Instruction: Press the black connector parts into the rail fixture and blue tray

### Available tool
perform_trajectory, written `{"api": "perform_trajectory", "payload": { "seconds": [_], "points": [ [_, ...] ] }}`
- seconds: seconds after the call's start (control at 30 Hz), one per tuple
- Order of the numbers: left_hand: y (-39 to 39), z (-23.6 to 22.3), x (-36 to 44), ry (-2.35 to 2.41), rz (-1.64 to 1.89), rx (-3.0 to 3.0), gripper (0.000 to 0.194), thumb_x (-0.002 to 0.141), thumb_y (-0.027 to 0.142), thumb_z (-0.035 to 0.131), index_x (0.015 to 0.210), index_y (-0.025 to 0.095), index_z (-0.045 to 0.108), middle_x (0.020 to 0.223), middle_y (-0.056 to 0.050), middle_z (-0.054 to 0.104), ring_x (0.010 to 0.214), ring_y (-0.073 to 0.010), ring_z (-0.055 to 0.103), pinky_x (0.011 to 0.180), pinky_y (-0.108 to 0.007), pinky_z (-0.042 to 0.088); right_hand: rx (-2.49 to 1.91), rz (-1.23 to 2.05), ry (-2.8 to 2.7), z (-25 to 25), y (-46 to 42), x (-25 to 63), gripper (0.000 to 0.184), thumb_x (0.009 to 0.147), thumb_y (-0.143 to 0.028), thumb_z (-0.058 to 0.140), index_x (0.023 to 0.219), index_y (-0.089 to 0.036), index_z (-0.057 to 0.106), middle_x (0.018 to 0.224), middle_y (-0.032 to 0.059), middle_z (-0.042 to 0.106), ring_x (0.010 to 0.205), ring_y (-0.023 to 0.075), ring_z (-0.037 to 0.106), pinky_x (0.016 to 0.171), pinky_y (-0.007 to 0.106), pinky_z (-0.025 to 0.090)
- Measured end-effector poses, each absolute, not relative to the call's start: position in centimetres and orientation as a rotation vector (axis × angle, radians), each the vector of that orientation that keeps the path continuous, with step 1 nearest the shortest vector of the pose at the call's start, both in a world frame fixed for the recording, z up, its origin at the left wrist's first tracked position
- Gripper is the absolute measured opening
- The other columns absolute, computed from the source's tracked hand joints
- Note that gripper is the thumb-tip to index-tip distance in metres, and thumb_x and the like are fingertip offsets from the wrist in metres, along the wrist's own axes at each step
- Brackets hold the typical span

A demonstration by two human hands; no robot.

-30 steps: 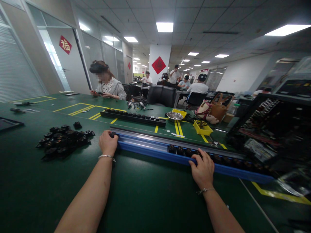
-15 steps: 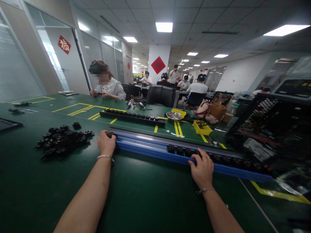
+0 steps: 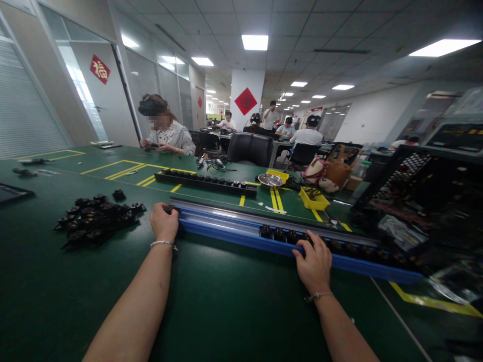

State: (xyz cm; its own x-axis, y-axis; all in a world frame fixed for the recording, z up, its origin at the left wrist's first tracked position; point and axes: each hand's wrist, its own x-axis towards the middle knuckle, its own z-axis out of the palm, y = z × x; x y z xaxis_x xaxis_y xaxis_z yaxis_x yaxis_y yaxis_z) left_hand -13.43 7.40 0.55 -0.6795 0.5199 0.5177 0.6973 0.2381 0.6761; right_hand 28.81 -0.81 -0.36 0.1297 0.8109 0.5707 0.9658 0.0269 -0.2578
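A long blue rail (image 3: pixel 222 234) with a silvery inner channel lies across the green table in front of me. Several black parts (image 3: pixel 279 235) sit in a row along its right half. At the rail's left end, my left hand (image 3: pixel 163 223) is closed on a small black part (image 3: pixel 169 208), mostly hidden by the fingers. My right hand (image 3: pixel 314 261) pinches the rail's front wall near the seated parts, thumb outside and fingers over the top edge. Left of my left hand lies a pile of loose black parts (image 3: pixel 96 221).
Beyond the rail lies a black rail (image 3: pixel 204 182) with similar parts. A metal bowl (image 3: pixel 270 179) and a yellow bin (image 3: pixel 314 199) stand behind. An open black case (image 3: pixel 422 196) is at the right. A co-worker (image 3: pixel 168 130) sits across the table.
My left hand has shifted very slightly left with the black part. My right hand and the rail look unmoved.
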Motion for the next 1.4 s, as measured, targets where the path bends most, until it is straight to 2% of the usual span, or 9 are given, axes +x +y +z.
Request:
{"api": "perform_trajectory", "payload": {
  "seconds": [0.6,1.03,1.13,1.3,1.4],
  "points": [
    [7.9,0.1,-14.3,-2.349,-1.648,-1.001,0.027,0.067,0.024,0.059,0.092,0.020,0.050,0.082,-0.002,0.057,0.084,-0.0212,0.057,0.081,-0.037,0.044,-1.797,-0.341,-1.707,-0.3,-0.8,28.8,0.016,0.078,-0.030,0.047,0.084,-0.022,0.060,0.131,0.0087,0.045,0.126,0.0280,0.031,0.100,0.052,0.026],
    [7.7,0.8,-15.5,-2.423,-1.655,-0.941,0.029,0.067,0.025,0.061,0.093,0.020,0.049,0.080,-0.003,0.056,0.082,-0.0226,0.058,0.082,-0.039,0.045,-1.799,-0.312,-1.702,-0.4,-0.8,28.9,0.016,0.077,-0.030,0.047,0.084,-0.022,0.059,0.131,0.0094,0.045,0.126,0.0284,0.030,0.100,0.053,0.024],
    [7.8,0.5,-15.7,-2.376,-1.682,-0.882,0.030,0.067,0.025,0.061,0.093,0.018,0.048,0.084,-0.004,0.056,0.085,-0.0225,0.057,0.084,-0.038,0.044,-1.796,-0.308,-1.700,-0.3,-0.8,28.8,0.015,0.077,-0.029,0.048,0.084,-0.022,0.059,0.131,0.0094,0.045,0.127,0.0281,0.030,0.100,0.052,0.024],
    [7.3,0.5,-16.9,-2.285,-1.707,-0.760,0.029,0.075,0.020,0.052,0.102,0.012,0.044,0.103,-0.010,0.053,0.097,-0.0211,0.052,0.093,-0.036,0.040,-1.802,-0.300,-1.699,-0.4,-0.7,28.8,0.014,0.077,-0.029,0.049,0.083,-0.022,0.059,0.131,0.0092,0.044,0.126,0.0274,0.029,0.101,0.051,0.024],
    [6.3,1.1,-17.5,-2.283,-1.676,-0.748,0.033,0.075,0.018,0.052,0.106,0.012,0.044,0.106,-0.011,0.054,0.101,-0.0230,0.051,0.092,-0.038,0.040,-1.795,-0.293,-1.695,-0.5,-0.7,28.9,0.014,0.076,-0.029,0.049,0.082,-0.022,0.059,0.131,0.0088,0.044,0.126,0.0271,0.029,0.101,0.051,0.023]
  ]
}}
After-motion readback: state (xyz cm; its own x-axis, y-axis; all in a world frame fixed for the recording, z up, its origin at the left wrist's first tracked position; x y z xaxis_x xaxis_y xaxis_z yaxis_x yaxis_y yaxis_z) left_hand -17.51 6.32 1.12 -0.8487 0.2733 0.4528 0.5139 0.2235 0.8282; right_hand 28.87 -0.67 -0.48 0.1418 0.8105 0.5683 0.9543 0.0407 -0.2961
